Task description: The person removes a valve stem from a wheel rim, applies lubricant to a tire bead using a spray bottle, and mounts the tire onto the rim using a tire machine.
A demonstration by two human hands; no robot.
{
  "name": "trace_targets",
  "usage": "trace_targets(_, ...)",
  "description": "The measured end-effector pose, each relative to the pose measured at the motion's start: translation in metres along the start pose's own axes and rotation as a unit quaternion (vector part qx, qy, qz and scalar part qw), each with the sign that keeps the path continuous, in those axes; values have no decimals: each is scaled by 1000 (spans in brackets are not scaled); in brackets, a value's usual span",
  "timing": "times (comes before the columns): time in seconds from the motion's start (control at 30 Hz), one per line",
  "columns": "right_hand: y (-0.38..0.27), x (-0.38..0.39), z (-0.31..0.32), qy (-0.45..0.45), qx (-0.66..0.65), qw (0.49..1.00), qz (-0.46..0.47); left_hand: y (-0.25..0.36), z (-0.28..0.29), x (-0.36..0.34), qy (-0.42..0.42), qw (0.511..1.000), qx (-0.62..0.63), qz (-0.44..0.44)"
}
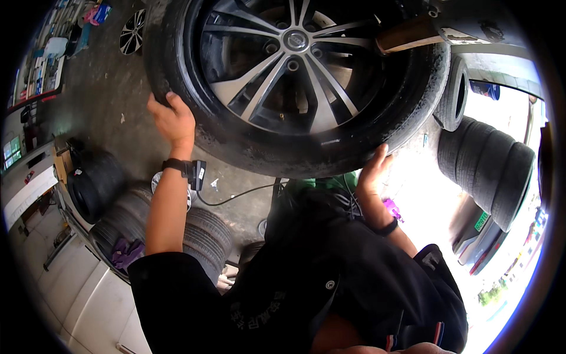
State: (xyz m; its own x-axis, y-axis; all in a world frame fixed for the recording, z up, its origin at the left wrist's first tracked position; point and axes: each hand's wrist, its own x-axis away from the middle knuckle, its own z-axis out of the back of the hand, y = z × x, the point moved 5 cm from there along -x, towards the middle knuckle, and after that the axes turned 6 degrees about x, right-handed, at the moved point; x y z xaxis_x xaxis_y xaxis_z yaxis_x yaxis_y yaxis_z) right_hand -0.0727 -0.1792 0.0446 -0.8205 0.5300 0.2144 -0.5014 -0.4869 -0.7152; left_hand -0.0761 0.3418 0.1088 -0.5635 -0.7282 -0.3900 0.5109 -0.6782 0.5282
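Observation:
A black tire [259, 150] lies before me around a dark alloy wheel [257, 79] with silver-faced spokes. My left hand [175, 123] grips the tire's outer edge at the left, thumb up and the other fingers partly hidden by the rubber. At the tire's near right edge, my right hand [372, 175] grips it from the side, with its fingers mostly hidden beneath. A worn metal machine arm [407, 36] reaches over the wheel from the upper right. Around my left wrist a band carries a small black box [198, 175] with a cable.
Several stacked tires [480, 162] stand at the right, with one tire [453, 97] leaning beside the machine. More tires [203, 236] lie at the lower left, with a purple cloth [127, 252] on them. A car [480, 233] stands outside in bright light. Another alloy wheel [132, 32] sits far left.

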Motion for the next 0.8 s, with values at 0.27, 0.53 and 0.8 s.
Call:
trace_targets(0.27, -190, 71, -14, -307, 97, 642, 696, 5, 7, -41, 22, 998, 5, -61)
trace_targets(0.53, -152, 113, -74, -248, 143, 592, 753, 14, 17, -66, 56, 997, 17, -57)
trace_targets(0.8, -161, 144, -94, -257, 134, 620, 729, -3, 18, 19, -19, 995, 20, 97)
